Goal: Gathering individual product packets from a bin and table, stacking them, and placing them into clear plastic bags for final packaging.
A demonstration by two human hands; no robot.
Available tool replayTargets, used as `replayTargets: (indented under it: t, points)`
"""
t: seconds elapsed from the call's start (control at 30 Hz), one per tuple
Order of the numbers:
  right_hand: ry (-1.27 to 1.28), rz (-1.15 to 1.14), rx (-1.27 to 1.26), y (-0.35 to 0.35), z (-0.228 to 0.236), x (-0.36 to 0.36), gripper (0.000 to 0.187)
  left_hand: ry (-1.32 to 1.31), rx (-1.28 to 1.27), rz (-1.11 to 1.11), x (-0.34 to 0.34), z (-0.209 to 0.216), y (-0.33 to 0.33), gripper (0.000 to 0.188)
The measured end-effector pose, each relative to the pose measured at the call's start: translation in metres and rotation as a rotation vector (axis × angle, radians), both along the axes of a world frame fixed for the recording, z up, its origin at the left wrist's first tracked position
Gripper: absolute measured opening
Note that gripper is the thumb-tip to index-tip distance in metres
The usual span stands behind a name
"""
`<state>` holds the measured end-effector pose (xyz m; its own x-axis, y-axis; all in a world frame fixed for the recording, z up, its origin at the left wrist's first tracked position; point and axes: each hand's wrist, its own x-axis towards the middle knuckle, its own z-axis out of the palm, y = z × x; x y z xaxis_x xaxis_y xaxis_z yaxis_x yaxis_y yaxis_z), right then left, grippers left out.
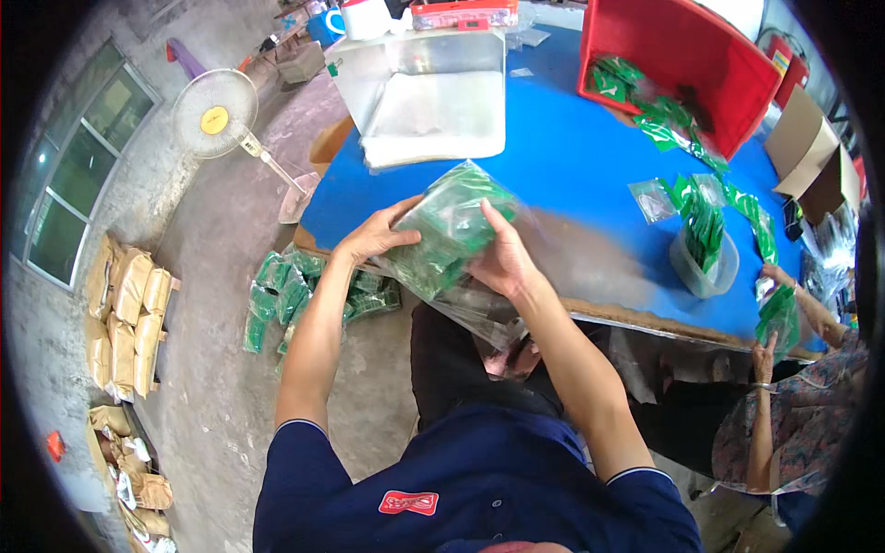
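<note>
Between my hands is a clear plastic bag [441,241] filled with green packets, held tilted over the table's near edge. My left hand [376,232] grips its left side, thumb on the front. On the right side, my right hand [502,253] clasps the bag with its thumb up along the plastic; some of its fingers are hidden behind. Loose clear film of the bag hangs below my right hand. Beyond the bag, a translucent bin [433,138] with white contents stands on the blue table [553,129].
A tipped red crate [682,64] spills green packets at the far right. Nearer, a clear tub [705,267] holds more. A co-worker's hands [770,318] hold green packets at right. Filled green bags [300,290] lie on the floor at left, near a standing fan [214,115].
</note>
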<state>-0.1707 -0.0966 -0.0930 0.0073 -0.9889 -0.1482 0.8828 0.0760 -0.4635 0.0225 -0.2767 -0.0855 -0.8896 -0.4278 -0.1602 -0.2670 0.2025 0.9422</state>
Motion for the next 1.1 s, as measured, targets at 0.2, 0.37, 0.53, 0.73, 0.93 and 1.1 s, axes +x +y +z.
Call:
replayTargets:
  t: [0.2, 0.37, 0.53, 0.73, 0.93, 1.1]
  points:
    - [-0.108, -0.078, -0.009, -0.011, 0.020, 0.031, 0.075, -0.010, -0.115, 0.115, -0.008, 0.005, 0.018, 0.081]
    - [0.742, 0.102, 0.433, -0.011, 0.020, -0.023, 0.082, -0.130, -0.113, 0.306, -0.015, 0.012, 0.040, 0.087]
    - [1.221, -0.191, 0.378, -0.002, -0.024, -0.070, 0.062, -0.011, -0.229, 0.197, -0.034, -0.007, 0.027, 0.108]
    - [1.395, -0.614, 0.530, -0.038, -0.053, -0.069, 0.048, 0.088, 0.118, 0.049, -0.048, -0.012, 0.024, 0.105]
    - [1.575, -0.647, 0.545, -0.032, -0.061, -0.084, 0.062, 0.121, 0.145, 0.022, -0.049, -0.019, 0.036, 0.119]
    - [1.702, -0.262, 0.695, -0.023, -0.026, -0.104, 0.072, 0.253, 0.267, 0.050, -0.044, -0.025, 0.029, 0.114]
